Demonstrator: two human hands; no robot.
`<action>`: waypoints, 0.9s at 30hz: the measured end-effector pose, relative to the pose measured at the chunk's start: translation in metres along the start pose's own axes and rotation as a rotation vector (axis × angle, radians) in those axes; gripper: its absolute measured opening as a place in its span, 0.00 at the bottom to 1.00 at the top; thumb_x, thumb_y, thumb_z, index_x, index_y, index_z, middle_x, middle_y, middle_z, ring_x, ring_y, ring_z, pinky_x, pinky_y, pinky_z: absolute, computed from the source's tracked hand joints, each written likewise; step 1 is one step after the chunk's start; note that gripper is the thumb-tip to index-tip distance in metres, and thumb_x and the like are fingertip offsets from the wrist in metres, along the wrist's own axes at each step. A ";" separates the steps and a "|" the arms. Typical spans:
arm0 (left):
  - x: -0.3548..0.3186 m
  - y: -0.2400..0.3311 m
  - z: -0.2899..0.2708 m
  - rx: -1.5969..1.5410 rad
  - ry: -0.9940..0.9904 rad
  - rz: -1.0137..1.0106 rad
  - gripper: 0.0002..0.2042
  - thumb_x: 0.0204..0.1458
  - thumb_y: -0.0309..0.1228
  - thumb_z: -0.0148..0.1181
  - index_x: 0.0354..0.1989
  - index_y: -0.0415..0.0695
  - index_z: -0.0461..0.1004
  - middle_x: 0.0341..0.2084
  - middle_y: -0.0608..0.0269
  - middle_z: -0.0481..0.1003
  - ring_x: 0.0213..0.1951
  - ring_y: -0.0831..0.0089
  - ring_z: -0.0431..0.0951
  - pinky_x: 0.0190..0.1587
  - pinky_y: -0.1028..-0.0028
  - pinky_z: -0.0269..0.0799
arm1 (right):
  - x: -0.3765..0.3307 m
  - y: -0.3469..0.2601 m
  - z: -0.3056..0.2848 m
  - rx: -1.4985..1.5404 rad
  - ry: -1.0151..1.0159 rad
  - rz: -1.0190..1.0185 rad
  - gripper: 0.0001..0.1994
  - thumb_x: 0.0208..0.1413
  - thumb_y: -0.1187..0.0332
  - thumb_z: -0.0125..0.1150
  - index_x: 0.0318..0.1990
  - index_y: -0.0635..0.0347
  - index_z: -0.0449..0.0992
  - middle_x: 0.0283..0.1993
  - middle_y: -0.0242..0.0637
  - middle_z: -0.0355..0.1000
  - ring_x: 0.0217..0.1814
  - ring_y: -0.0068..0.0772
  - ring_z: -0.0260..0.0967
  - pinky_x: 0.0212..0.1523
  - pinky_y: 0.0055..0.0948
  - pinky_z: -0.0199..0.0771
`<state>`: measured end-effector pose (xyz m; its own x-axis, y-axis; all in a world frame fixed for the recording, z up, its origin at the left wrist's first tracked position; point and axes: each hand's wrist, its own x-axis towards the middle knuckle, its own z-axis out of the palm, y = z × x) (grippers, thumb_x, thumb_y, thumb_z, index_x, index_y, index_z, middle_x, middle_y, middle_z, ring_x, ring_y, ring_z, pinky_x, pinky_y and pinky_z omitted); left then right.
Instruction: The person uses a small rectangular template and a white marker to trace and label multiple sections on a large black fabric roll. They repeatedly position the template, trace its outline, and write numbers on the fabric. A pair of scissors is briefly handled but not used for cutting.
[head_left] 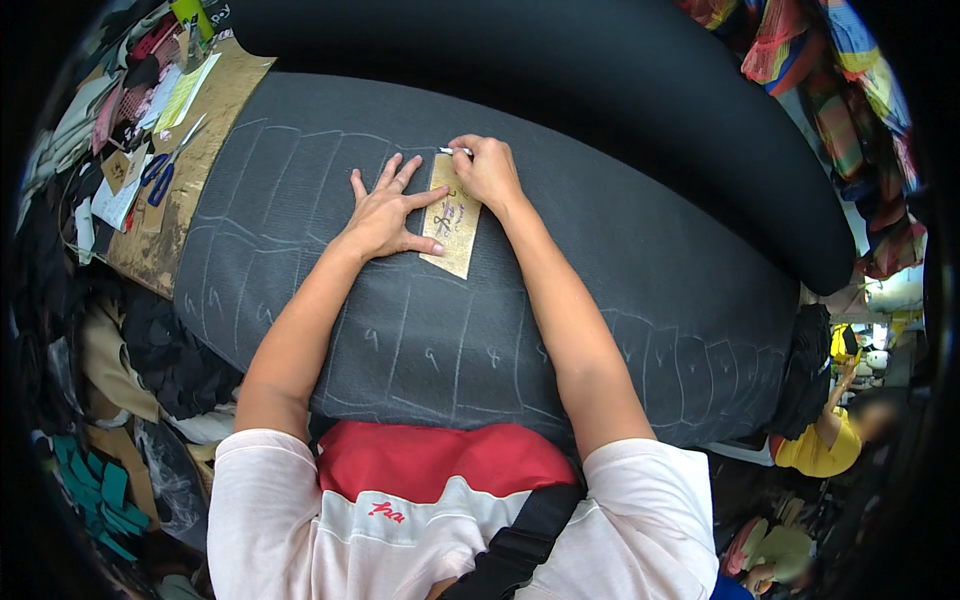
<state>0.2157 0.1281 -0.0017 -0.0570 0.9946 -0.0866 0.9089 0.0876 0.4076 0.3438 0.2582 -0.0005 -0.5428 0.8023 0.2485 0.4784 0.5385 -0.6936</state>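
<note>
A cardboard pattern piece (455,235), tan with handwriting on it, lies flat on dark grey sheet material (600,250). My left hand (385,215) is spread, its thumb and a finger resting on the pattern's left edge. At the pattern's top end, my right hand (487,170) grips a white marking pen (455,151) whose tip touches the sheet by the top left corner. Pale outlines of similar shapes run in rows across the sheet, left of the pattern and along the near side.
A thick black roll (560,90) stretches along the far side. Blue-handled scissors (165,170) and papers lie on a wooden table (145,245) at left. Fabric scraps (160,350) are heaped below it. A person in yellow (825,445) is at far right.
</note>
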 end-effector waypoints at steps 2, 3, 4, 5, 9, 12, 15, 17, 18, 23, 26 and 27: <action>0.000 0.000 -0.001 0.001 0.001 -0.003 0.45 0.14 0.58 0.73 0.55 0.70 0.69 0.67 0.58 0.49 0.69 0.56 0.40 0.61 0.32 0.27 | 0.008 -0.003 -0.002 -0.093 -0.034 0.020 0.12 0.47 0.69 0.55 0.36 0.63 0.80 0.33 0.53 0.75 0.37 0.50 0.75 0.45 0.38 0.73; 0.000 0.001 -0.002 0.006 0.011 -0.003 0.45 0.14 0.59 0.72 0.54 0.70 0.70 0.66 0.58 0.50 0.69 0.56 0.41 0.61 0.32 0.28 | 0.010 -0.003 -0.008 -0.160 -0.059 0.026 0.11 0.47 0.69 0.55 0.35 0.62 0.80 0.32 0.53 0.75 0.37 0.50 0.75 0.45 0.38 0.73; 0.000 0.001 -0.002 0.010 0.009 -0.007 0.45 0.14 0.60 0.72 0.54 0.70 0.70 0.66 0.58 0.51 0.69 0.57 0.41 0.62 0.32 0.28 | 0.009 -0.002 -0.014 -0.222 -0.087 0.020 0.11 0.46 0.69 0.56 0.34 0.62 0.81 0.32 0.52 0.75 0.37 0.49 0.75 0.45 0.39 0.73; 0.000 0.001 -0.001 0.011 0.014 -0.008 0.45 0.14 0.60 0.72 0.54 0.70 0.70 0.66 0.58 0.51 0.69 0.57 0.41 0.62 0.32 0.28 | 0.009 0.000 -0.023 -0.304 -0.094 0.070 0.10 0.45 0.68 0.57 0.32 0.61 0.81 0.31 0.52 0.75 0.36 0.49 0.75 0.45 0.39 0.73; 0.001 0.000 0.001 0.016 0.018 -0.013 0.45 0.15 0.59 0.72 0.54 0.70 0.70 0.66 0.58 0.51 0.69 0.57 0.41 0.62 0.32 0.27 | -0.004 0.012 -0.046 -0.291 -0.045 0.181 0.09 0.45 0.71 0.56 0.28 0.65 0.80 0.30 0.53 0.75 0.37 0.52 0.74 0.44 0.43 0.73; 0.002 0.001 0.003 0.008 0.026 -0.016 0.45 0.14 0.57 0.73 0.54 0.70 0.70 0.66 0.59 0.51 0.69 0.57 0.42 0.62 0.33 0.27 | -0.024 0.006 -0.036 -0.285 0.006 0.046 0.08 0.45 0.72 0.54 0.27 0.66 0.79 0.29 0.55 0.74 0.35 0.54 0.74 0.43 0.44 0.73; 0.002 0.001 0.003 0.027 0.029 -0.020 0.46 0.13 0.56 0.74 0.55 0.70 0.69 0.66 0.60 0.51 0.69 0.57 0.43 0.62 0.33 0.28 | -0.062 -0.014 -0.030 -0.354 -0.053 -0.006 0.06 0.46 0.75 0.55 0.25 0.70 0.75 0.25 0.58 0.71 0.27 0.55 0.72 0.33 0.44 0.74; 0.002 0.001 0.003 0.027 0.025 -0.025 0.46 0.13 0.55 0.74 0.55 0.70 0.69 0.67 0.60 0.50 0.69 0.57 0.43 0.62 0.33 0.28 | -0.098 -0.031 -0.037 -0.324 -0.172 -0.038 0.05 0.46 0.76 0.55 0.25 0.70 0.74 0.22 0.59 0.71 0.26 0.54 0.73 0.32 0.44 0.75; 0.002 0.001 0.003 0.023 0.023 -0.029 0.46 0.13 0.55 0.74 0.55 0.70 0.69 0.67 0.60 0.50 0.69 0.58 0.43 0.62 0.33 0.28 | -0.114 -0.038 -0.042 -0.308 -0.273 -0.071 0.05 0.45 0.76 0.55 0.24 0.71 0.74 0.21 0.59 0.70 0.25 0.53 0.73 0.33 0.43 0.75; 0.005 0.000 0.004 0.037 0.005 -0.029 0.46 0.14 0.53 0.75 0.55 0.71 0.69 0.67 0.61 0.50 0.69 0.58 0.42 0.63 0.33 0.28 | -0.125 -0.059 -0.027 -0.041 -0.318 -0.162 0.06 0.44 0.74 0.56 0.27 0.69 0.77 0.18 0.55 0.70 0.23 0.52 0.73 0.31 0.42 0.76; 0.005 0.000 0.003 0.036 -0.012 -0.028 0.47 0.13 0.54 0.75 0.56 0.70 0.68 0.67 0.61 0.49 0.69 0.59 0.41 0.62 0.33 0.28 | -0.121 -0.061 -0.011 -0.127 -0.214 -0.146 0.06 0.43 0.72 0.58 0.25 0.67 0.77 0.18 0.52 0.71 0.23 0.50 0.73 0.29 0.42 0.75; 0.005 0.001 0.003 0.031 -0.014 -0.029 0.47 0.13 0.55 0.75 0.56 0.70 0.68 0.67 0.60 0.48 0.69 0.59 0.41 0.62 0.33 0.28 | -0.127 -0.059 -0.017 -0.220 -0.235 -0.139 0.06 0.43 0.72 0.58 0.25 0.66 0.77 0.18 0.51 0.71 0.23 0.49 0.74 0.29 0.42 0.75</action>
<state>0.2173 0.1330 -0.0041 -0.0783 0.9907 -0.1109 0.9192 0.1148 0.3767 0.3963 0.1289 0.0210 -0.7447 0.6503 0.1503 0.5124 0.7014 -0.4955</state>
